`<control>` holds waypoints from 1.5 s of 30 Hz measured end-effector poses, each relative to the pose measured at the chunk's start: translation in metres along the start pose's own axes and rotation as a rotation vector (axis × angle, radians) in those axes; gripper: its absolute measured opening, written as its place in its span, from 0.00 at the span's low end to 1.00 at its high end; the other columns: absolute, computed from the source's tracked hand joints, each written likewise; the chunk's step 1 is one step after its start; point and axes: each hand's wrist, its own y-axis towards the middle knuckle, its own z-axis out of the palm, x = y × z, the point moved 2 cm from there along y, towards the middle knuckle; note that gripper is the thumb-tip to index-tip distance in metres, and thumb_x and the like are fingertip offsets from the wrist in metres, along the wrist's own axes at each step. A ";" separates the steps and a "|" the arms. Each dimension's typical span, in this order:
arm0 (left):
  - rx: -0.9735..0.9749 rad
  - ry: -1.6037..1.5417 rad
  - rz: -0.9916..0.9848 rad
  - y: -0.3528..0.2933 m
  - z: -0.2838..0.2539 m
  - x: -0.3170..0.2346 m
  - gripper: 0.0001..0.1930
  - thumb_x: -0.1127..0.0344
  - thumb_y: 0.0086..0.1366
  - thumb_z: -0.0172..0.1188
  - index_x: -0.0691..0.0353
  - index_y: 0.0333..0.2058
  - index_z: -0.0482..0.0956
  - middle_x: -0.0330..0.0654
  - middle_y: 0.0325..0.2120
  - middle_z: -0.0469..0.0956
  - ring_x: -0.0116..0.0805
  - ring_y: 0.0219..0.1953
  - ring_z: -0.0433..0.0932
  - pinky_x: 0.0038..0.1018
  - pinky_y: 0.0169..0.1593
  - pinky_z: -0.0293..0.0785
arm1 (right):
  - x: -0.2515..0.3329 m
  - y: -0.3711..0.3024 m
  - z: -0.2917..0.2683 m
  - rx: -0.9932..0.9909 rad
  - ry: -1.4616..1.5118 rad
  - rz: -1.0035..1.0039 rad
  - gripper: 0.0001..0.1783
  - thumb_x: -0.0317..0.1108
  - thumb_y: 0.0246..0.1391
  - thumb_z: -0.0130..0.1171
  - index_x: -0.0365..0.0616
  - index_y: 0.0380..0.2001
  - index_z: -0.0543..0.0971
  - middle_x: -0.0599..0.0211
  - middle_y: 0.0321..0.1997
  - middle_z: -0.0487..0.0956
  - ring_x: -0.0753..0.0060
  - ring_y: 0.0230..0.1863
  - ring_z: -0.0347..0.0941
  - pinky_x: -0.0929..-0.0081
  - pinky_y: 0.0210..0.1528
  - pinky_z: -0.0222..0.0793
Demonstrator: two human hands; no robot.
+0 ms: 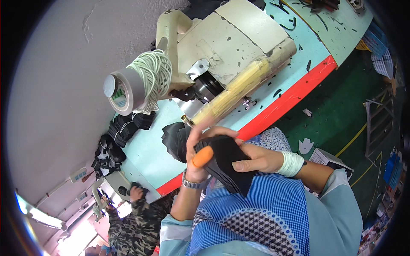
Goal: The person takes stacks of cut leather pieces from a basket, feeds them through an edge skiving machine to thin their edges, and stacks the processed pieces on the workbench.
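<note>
My left hand [194, 170] and my right hand [261, 158] hold a stack of black, thin, flexible cut pieces [225, 155] between them, in front of my blue checked apron [273, 200]. The stack hangs tilted, its lower edges fanned into layers. An orange finger cover [203, 157] sits on the left thumb, which lies against the near left side of the stack. My right thumb presses on its face, with the other right fingers partly hidden behind. Just left of my left hand, a second fanned stack of black pieces [174, 138] lies on the light blue table.
A cream bench machine [243, 36] with a yellowed front stands beyond my hands, a coiled pale cord [151, 77] on its arm. Tied black bundles [124, 132] lie at the far left. A red strip [290, 96] edges the table. A co-worker's camouflage sleeve [134, 219] shows lower left.
</note>
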 end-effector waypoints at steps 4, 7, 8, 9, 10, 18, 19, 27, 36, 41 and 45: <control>0.053 -0.029 0.175 0.008 0.004 -0.001 0.29 0.51 0.53 0.62 0.69 0.46 0.73 0.64 0.47 0.70 0.54 0.48 0.73 0.46 0.54 0.68 | 0.002 0.000 -0.005 0.042 0.058 0.082 0.33 0.48 0.54 0.56 0.28 0.51 0.64 0.59 0.46 0.71 0.73 0.49 0.67 0.77 0.52 0.63; -0.013 0.052 0.043 0.007 -0.005 -0.011 0.34 0.55 0.49 0.66 0.68 0.52 0.68 0.61 0.52 0.66 0.53 0.54 0.68 0.46 0.57 0.63 | 0.010 0.001 -0.004 0.059 -0.148 0.036 0.32 0.47 0.53 0.57 0.28 0.49 0.65 0.55 0.44 0.72 0.68 0.46 0.70 0.75 0.48 0.66; -0.159 0.091 0.055 0.007 -0.004 -0.015 0.37 0.55 0.48 0.67 0.68 0.54 0.66 0.59 0.54 0.65 0.52 0.56 0.66 0.46 0.58 0.62 | 0.021 -0.001 0.000 -0.117 -0.430 -0.081 0.30 0.44 0.51 0.58 0.29 0.48 0.66 0.55 0.42 0.72 0.65 0.43 0.71 0.75 0.45 0.67; -0.157 0.089 0.052 0.006 -0.002 -0.016 0.37 0.55 0.48 0.67 0.68 0.54 0.66 0.59 0.54 0.65 0.52 0.56 0.66 0.46 0.58 0.62 | 0.030 -0.002 0.004 -0.296 -0.713 -0.198 0.28 0.41 0.49 0.59 0.30 0.46 0.68 0.54 0.39 0.73 0.62 0.40 0.73 0.74 0.41 0.69; -0.250 0.046 0.036 0.004 -0.002 -0.017 0.40 0.54 0.49 0.66 0.64 0.58 0.59 0.59 0.54 0.64 0.52 0.57 0.65 0.45 0.59 0.61 | 0.032 0.000 0.006 -0.300 -0.712 -0.196 0.28 0.41 0.49 0.59 0.30 0.46 0.68 0.54 0.39 0.73 0.62 0.40 0.73 0.74 0.41 0.69; -0.156 -0.632 0.217 0.008 -0.012 -0.008 0.42 0.48 0.54 0.59 0.45 0.63 0.46 0.57 0.43 0.68 0.60 0.44 0.71 0.49 0.46 0.73 | 0.038 0.015 0.028 -0.457 -1.675 -0.825 0.23 0.33 0.41 0.57 0.41 0.45 0.73 0.57 0.41 0.70 0.58 0.42 0.68 0.63 0.43 0.67; -0.053 -0.732 0.236 0.005 -0.018 -0.002 0.42 0.47 0.54 0.59 0.45 0.63 0.46 0.58 0.43 0.68 0.59 0.44 0.72 0.48 0.45 0.74 | 0.037 0.014 0.028 -0.516 -1.615 -0.847 0.23 0.32 0.40 0.58 0.42 0.45 0.73 0.54 0.44 0.69 0.56 0.45 0.67 0.61 0.46 0.67; 0.219 -0.865 0.343 0.008 -0.031 0.005 0.44 0.42 0.52 0.60 0.43 0.63 0.46 0.59 0.41 0.65 0.60 0.44 0.71 0.48 0.42 0.75 | 0.018 0.020 0.030 -0.480 -1.614 -0.907 0.35 0.38 0.33 0.72 0.46 0.49 0.71 0.48 0.53 0.63 0.46 0.55 0.61 0.51 0.57 0.62; -0.044 -0.593 0.237 -0.003 -0.029 -0.006 0.43 0.34 0.53 0.54 0.53 0.61 0.52 0.57 0.39 0.69 0.56 0.41 0.74 0.44 0.43 0.74 | 0.017 0.016 0.047 -0.318 -1.790 -0.958 0.31 0.29 0.33 0.67 0.45 0.48 0.73 0.56 0.49 0.69 0.56 0.52 0.68 0.57 0.56 0.63; -0.209 0.061 0.347 -0.020 -0.051 0.007 0.47 0.26 0.50 0.50 0.60 0.57 0.58 0.54 0.49 0.68 0.46 0.50 0.70 0.37 0.54 0.67 | 0.015 0.013 0.016 -0.525 -0.280 -0.372 0.29 0.26 0.52 0.55 0.31 0.55 0.60 0.53 0.48 0.72 0.66 0.47 0.73 0.69 0.47 0.72; -0.417 -0.277 0.273 0.003 -0.026 -0.003 0.56 0.30 0.48 0.56 0.54 0.65 0.36 0.61 0.61 0.50 0.54 0.62 0.55 0.47 0.61 0.58 | 0.002 0.016 0.004 -0.418 0.308 -0.046 0.23 0.33 0.60 0.45 0.31 0.55 0.60 0.52 0.50 0.71 0.64 0.48 0.73 0.65 0.48 0.73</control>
